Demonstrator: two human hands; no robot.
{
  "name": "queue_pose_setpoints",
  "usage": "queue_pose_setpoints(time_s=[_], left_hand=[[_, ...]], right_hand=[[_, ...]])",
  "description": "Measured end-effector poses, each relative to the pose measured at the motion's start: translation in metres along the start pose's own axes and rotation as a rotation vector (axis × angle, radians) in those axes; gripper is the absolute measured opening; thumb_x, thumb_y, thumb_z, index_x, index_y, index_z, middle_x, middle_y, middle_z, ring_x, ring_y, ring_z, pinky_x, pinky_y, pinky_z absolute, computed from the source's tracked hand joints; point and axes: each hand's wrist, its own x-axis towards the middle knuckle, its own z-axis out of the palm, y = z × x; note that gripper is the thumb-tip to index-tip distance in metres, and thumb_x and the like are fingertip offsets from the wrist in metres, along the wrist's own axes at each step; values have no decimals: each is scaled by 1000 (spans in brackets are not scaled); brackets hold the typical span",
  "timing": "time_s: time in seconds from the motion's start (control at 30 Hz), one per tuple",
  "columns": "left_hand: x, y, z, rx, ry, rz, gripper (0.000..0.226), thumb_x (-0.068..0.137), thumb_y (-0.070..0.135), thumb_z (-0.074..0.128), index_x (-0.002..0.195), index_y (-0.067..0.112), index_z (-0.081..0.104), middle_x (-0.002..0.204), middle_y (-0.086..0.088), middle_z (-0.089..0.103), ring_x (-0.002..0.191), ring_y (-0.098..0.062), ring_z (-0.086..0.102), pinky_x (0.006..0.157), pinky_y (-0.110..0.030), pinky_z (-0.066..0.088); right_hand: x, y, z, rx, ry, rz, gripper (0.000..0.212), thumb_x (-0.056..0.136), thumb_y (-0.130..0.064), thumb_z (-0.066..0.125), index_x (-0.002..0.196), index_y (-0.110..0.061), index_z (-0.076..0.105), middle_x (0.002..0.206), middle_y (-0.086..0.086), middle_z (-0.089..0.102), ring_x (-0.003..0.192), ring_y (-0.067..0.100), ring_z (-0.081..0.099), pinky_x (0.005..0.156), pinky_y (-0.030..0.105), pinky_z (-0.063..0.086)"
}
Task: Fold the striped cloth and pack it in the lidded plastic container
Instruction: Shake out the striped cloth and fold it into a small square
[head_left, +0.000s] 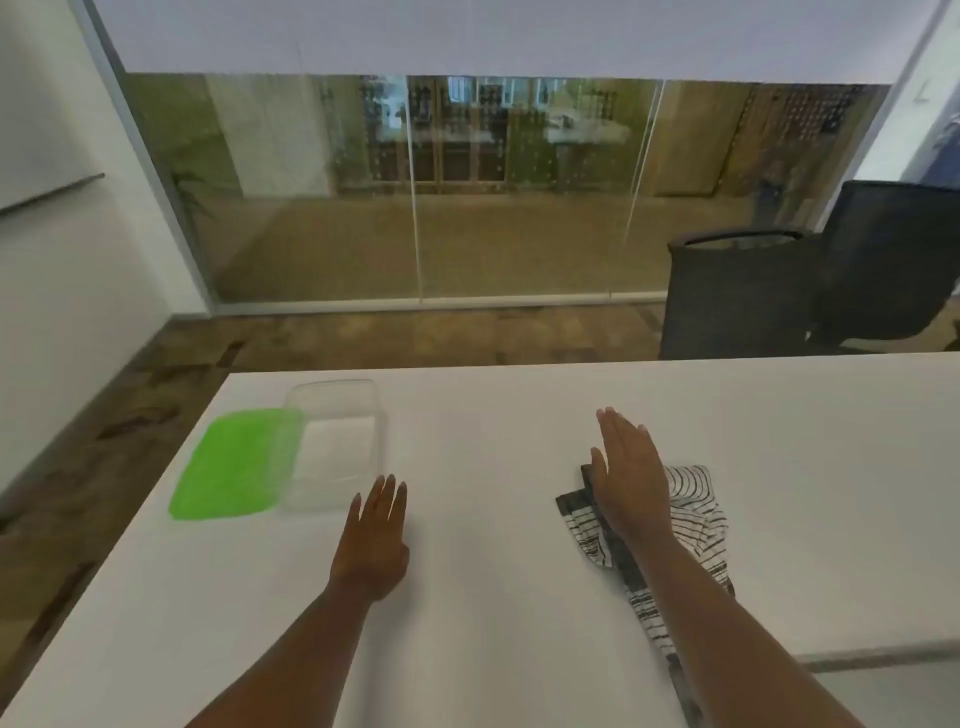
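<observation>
Both forearms reach in from the near edge of the white counter (493, 415), and both hands are open and flat, gripping nothing. With the striped cloth (691, 514) as the reference, the right hand (631, 475) lies directly over the cloth's left part, palm down, fingers together and pointing away from the person; whether the palm presses the fabric or hovers just above it cannot be told. That forearm runs along the cloth's length and hides its middle. The left hand (376, 540) is well to the left of the cloth, palm down over bare counter, fingers slightly spread, its fingertips near the closest corner of the clear plastic container (337, 447).

The cloth is a crumpled, unfolded heap, one end trailing back toward the person, so folding looks not yet begun. The flat right hand probably serves to pin or smooth the fabric before a first fold, while the left seems to wait, free to come across and help.

Farther left of the cloth, the container stands open and looks empty, with its green lid (234, 465) lying flat beside it on the side away from the cloth, overlapping or touching its edge. Set out this way, it is ready to take the folded cloth without a hand having to uncover it.
</observation>
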Motion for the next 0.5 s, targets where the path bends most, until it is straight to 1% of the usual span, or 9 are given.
queue_pose_setpoints(time_s=[0.07,0.13,0.17,0.23,0.27,0.33,0.4,0.43,0.5], left_hand=[[1,1,8,-61,-99,-27,67,94,22,31,148,8,-4,159,-12,-8,148,-25,-6,121,-39,3],[1,3,17,-115,-184,-42,65,96,23,30,148,8,-5,159,-11,-8,148,-22,-5,121,-37,5],[2,6,21,-158,-232,-45,65,97,24,30,148,9,-6,160,-10,-9,148,-21,-4,121,-36,5],[1,11,26,-220,-325,-38,64,98,25,30,148,11,-7,160,-7,-9,148,-18,-3,122,-34,9],[2,12,29,-243,-363,-31,64,98,26,31,149,13,-7,160,-6,-10,148,-17,-2,121,-33,12],[1,13,36,-261,-413,-18,64,98,28,32,149,15,-6,160,-4,-11,148,-16,0,120,-32,17],[0,14,39,-225,-450,3,64,98,31,31,149,16,-5,160,-5,-11,148,-16,-1,120,-31,16],[1,14,40,-210,-459,8,63,98,32,30,149,17,-4,160,-5,-12,148,-17,-2,120,-31,16],[2,15,40,-189,-466,6,63,98,33,30,149,19,-4,160,-6,-11,148,-17,-2,120,-31,15]], right_hand=[[-10,8,6,-1,-86,39,39,90,-5,53,129,0,52,133,18,56,125,29,52,112,33,21],[-25,16,11,36,-260,133,36,95,-14,45,129,-10,53,136,9,54,128,22,47,111,23,26],[-31,20,14,48,-316,164,34,95,-16,44,126,-12,56,133,7,56,126,22,48,107,24,32],[-38,27,19,-3,-301,190,30,91,-11,49,117,-6,62,119,13,64,113,30,57,95,31,43],[-42,27,19,-55,-318,191,32,89,-12,51,118,-4,61,116,14,65,110,31,58,91,33,46],[-50,31,21,-184,-403,260,41,89,-28,54,125,-7,54,120,11,61,111,27,54,90,34,46],[-54,34,22,-267,-486,357,55,84,-46,59,125,-12,48,122,8,56,114,25,50,91,36,47],[-55,35,23,-307,-521,386,59,81,-50,61,124,-13,46,123,7,54,115,24,49,91,36,47],[-58,37,26,-350,-557,412,58,80,-47,62,124,-13,44,125,6,52,117,24,47,94,37,45]])
